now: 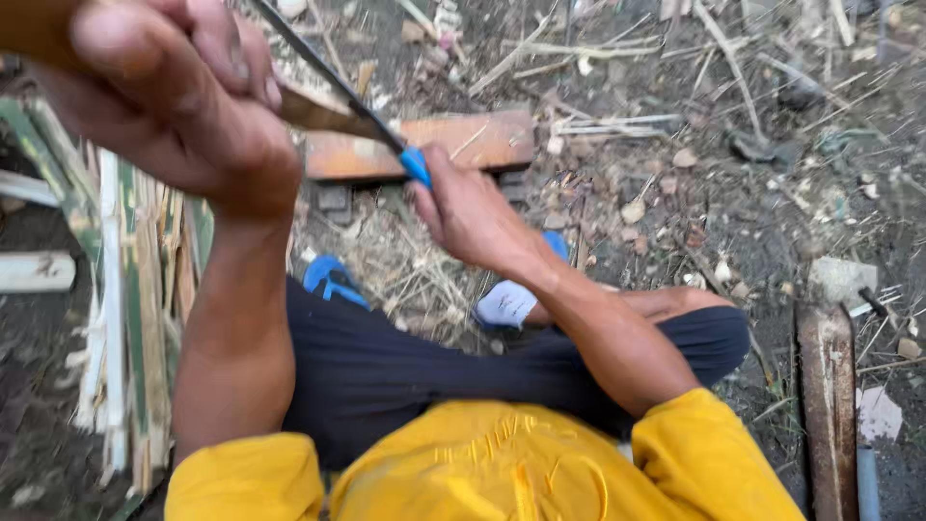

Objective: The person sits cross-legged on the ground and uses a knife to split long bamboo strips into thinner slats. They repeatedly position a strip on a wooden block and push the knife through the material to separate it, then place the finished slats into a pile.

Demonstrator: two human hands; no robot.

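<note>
My left hand [178, 92] is raised close to the camera and grips a brown stick of bamboo [323, 111] that runs down toward the right. My right hand [468, 207] is closed around the blue handle [416, 166] of a knife. Its dark blade [323, 72] slants up to the left and lies against the bamboo stick just beyond my left fingers. I sit on the ground in a yellow shirt and dark shorts, with blue sandals [333, 280] on my feet.
A wooden block [453, 145] lies on the dirt ahead of my feet. Split green and pale bamboo strips [125, 289] are piled at the left. A rusty metal bar [828, 405] stands at the right. Stones, twigs and shavings litter the ground.
</note>
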